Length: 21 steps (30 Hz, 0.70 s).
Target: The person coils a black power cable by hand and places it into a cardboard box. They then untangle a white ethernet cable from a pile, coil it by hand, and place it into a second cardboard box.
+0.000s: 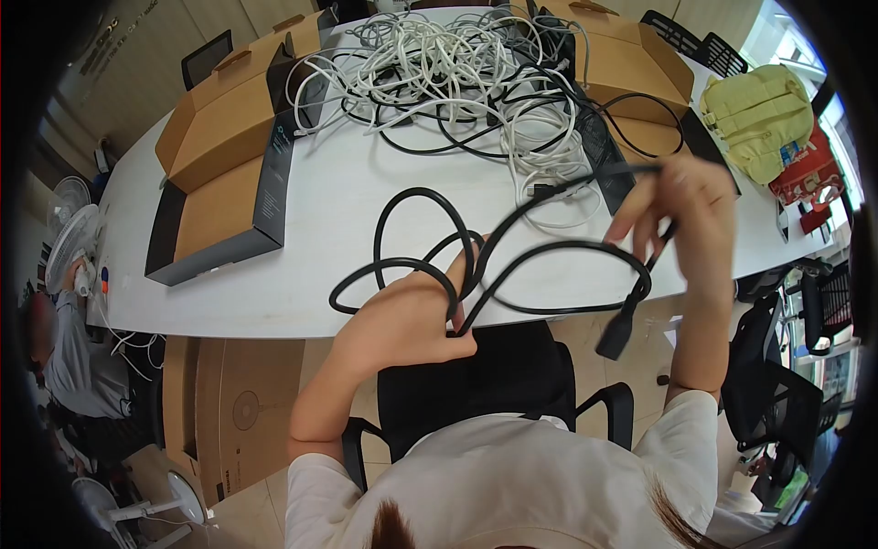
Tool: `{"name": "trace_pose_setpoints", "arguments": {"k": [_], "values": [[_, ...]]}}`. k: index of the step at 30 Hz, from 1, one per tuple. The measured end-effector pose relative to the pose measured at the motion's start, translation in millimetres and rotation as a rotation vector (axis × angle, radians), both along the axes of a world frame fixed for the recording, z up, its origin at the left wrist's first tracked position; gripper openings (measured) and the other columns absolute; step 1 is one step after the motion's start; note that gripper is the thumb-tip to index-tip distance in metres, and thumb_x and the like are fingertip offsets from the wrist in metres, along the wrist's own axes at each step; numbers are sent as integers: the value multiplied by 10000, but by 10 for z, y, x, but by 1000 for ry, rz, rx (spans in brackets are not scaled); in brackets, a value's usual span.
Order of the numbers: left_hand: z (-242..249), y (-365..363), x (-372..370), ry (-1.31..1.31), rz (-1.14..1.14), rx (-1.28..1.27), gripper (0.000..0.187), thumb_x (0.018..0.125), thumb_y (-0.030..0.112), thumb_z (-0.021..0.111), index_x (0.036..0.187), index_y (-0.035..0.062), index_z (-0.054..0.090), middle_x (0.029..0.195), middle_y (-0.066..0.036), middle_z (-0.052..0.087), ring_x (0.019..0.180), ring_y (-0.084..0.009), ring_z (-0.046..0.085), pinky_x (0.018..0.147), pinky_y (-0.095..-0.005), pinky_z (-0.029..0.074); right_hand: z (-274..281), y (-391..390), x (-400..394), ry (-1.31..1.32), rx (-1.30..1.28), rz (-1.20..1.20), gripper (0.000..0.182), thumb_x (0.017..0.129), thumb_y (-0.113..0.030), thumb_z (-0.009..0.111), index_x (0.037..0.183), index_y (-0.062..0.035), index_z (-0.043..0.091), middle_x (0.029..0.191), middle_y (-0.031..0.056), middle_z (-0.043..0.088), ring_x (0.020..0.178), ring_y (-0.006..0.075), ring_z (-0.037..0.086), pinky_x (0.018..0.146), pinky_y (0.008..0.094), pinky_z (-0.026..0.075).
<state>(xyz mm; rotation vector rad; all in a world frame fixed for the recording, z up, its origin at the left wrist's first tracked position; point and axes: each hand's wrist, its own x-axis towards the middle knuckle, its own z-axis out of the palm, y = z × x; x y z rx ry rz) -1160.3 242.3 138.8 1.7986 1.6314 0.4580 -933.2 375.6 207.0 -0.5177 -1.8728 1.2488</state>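
A black power cable point(422, 191) hangs in loose loops between my two hands, above the table's front edge. My left hand point(402, 320) is closed around several strands of it, with loops rising over the back of the hand. On the right, my raised right hand point(690, 206) pinches another stretch of the same cable and is slightly blurred. Below its fingers dangles a black plug end point(616, 335), where the cable bends back. Beyond my hands lies a large tangle of white, grey and black cables point(430, 69) on the white table point(338, 220).
Open cardboard boxes stand at the left point(219, 206) and back right point(631, 64). A yellow-green backpack point(759, 119) rests at the right edge. A black chair point(485, 384) is in front of me. Another person point(69, 357) is at the far left, near white fans point(75, 238).
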Motion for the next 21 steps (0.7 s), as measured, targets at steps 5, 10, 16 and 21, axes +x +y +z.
{"name": "trace_pose_setpoints", "arguments": {"k": [5,10,16,21], "values": [[-34,-140,-168,-363,-73,-117,832,630,76,584,1402,115,274,641,-83,645,526,-127,609,516,-222,458,317,488,337,376,-82,-76,357,967,-298,440,669,-102,437,629,22,528,313,32,294,335,171,234],[-292,-318,-619,-1091,-288,-378,427,651,-39,530,1050,-132,409,684,-197,643,394,-164,548,373,-229,428,415,939,899,579,-309,-47,313,989,-239,392,720,-79,386,629,0,362,367,41,225,345,192,195],[-419,-243,-902,-2173,-1146,5,243,709,-70,481,926,-24,382,632,-231,611,418,-236,567,418,-299,500,197,1236,1403,704,-503,-20,304,991,-211,377,738,-45,391,634,11,349,379,65,213,352,209,207],[-18,-453,-810,-2932,-1193,433,232,788,-44,506,937,60,363,761,-205,627,516,-259,619,581,-347,552,-235,1166,1521,702,-657,-122,322,984,-251,405,729,-54,394,623,1,334,376,66,208,345,216,199]]}}
